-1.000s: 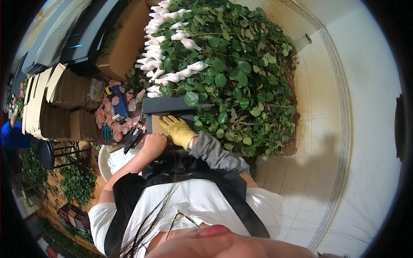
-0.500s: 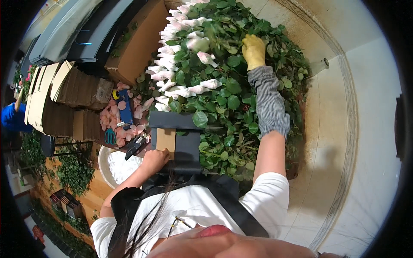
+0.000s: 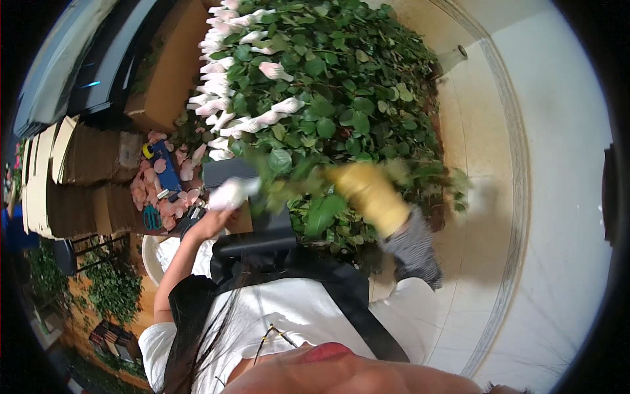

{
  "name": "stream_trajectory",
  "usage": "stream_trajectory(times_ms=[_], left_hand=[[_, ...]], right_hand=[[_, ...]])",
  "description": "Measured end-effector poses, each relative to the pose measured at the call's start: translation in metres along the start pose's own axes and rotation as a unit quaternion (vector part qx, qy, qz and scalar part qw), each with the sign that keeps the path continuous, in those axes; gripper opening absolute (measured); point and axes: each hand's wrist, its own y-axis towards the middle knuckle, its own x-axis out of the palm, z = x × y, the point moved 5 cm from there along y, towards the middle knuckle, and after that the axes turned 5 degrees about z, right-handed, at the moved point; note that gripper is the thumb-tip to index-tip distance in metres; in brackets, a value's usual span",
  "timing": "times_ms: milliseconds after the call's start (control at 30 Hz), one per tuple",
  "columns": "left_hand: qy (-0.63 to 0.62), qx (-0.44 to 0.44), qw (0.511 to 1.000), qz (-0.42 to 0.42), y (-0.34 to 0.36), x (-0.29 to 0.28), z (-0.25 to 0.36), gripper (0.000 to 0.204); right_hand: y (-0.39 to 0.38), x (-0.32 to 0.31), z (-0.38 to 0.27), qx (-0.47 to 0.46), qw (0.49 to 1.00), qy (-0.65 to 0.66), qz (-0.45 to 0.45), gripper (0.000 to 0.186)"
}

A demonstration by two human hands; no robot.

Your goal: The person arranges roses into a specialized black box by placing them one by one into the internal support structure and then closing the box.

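Observation:
A rose in a white netted sleeve (image 3: 230,195), blurred by motion, lies across in front of me, its leafy stem trailing right. My right hand (image 3: 371,197), in a yellow glove with a grey ribbed sleeve above, is closed around that stem. My bare left hand (image 3: 213,224) is right at the rose's head; its fingers are smeared and partly hidden behind the bloom, so their grip is unclear. Beneath the rose is a black stand (image 3: 226,172) with a strip of brown cardboard (image 3: 241,220). A large heap of leafy roses (image 3: 341,98) lies beyond, netted heads (image 3: 216,85) to the left.
Left of the stand are pink petals (image 3: 139,190), teal scissors (image 3: 151,217), a blue tool (image 3: 165,167) and a white tub (image 3: 152,259) with white pieces inside. Stacked cardboard (image 3: 85,157) stands farther left. A glass bottle (image 3: 451,60) is at the heap's far right.
My right hand has come back from the far heap toward the stand, bringing a netted rose. My left hand has lifted off the cardboard to the rose's head. The view has shifted slightly.

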Motion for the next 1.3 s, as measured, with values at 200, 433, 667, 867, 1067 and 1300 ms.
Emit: stream_trajectory(times_ms=[200,433,667,867,1067,1300], left_hand=[[0.197,-0.015,0.976,-0.091,0.002,0.002,0.059,0.053],[0.141,0.108,0.981,0.082,-0.014,0.003,0.031,0.044],[0.082,0.105,0.988,0.079,-0.008,0.016,0.039,0.039],[0.147,0.101,0.979,0.095,-0.023,0.013,0.041,0.038],[0.132,0.125,0.98,0.075,-0.013,0.014,0.041,0.038],[0.172,-0.045,0.984,0.018,-0.005,0.002,0.051,0.04]], right_hand=[[-0.058,0.177,0.003,0.006,0.995,0.098,0.019,0.038],[0.09,-0.045,0.029,-0.034,0.956,0.289,0.032,0.042],[0.259,-0.045,0.198,0.08,0.942,-0.233,0.228,0.036],[0.201,-0.091,0.092,-0.146,0.904,0.11,0.386,0.024],[0.079,-0.14,0.149,0.005,0.896,-0.147,0.419,0.027],[0.02,-0.059,-0.057,-0.134,0.987,-0.081,0.044,0.01]])
